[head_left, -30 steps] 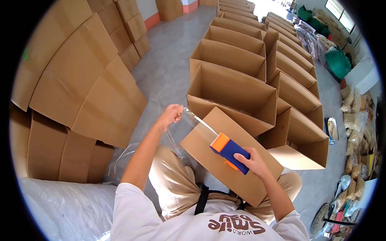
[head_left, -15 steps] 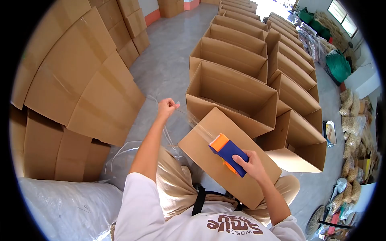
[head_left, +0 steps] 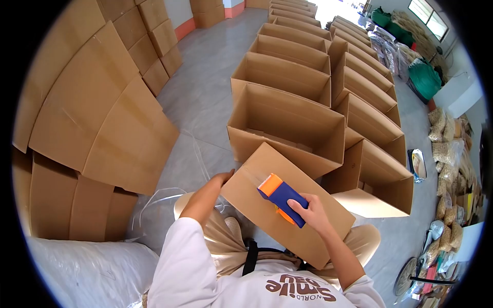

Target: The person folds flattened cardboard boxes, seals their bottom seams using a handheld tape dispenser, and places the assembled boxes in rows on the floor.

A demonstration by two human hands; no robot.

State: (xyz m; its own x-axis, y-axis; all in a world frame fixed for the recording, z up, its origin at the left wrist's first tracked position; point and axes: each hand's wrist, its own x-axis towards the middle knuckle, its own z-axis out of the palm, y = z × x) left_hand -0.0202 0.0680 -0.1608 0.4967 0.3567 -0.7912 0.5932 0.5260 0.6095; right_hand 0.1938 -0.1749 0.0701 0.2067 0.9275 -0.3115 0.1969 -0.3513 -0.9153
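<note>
A closed cardboard box is tilted between my knees, one flat face upward. My right hand is wrapped round a blue and orange tape dispenser, its orange head resting on or just above that face. A faint strip of clear tape runs from the head toward the box's upper left edge. Beside that edge is my left hand, its fingers mostly hidden by the box, so their grip cannot be seen.
Open cardboard boxes stand in rows ahead. Flattened or stacked cartons rise on the left above a plastic-wrapped bundle. White strapping lies loose on the floor. Filled bags line the right side.
My left hand has come down from the air to the box's left edge. The tape strip that stretched past the edge no longer shows beyond it. The dispenser stays in my right hand.
</note>
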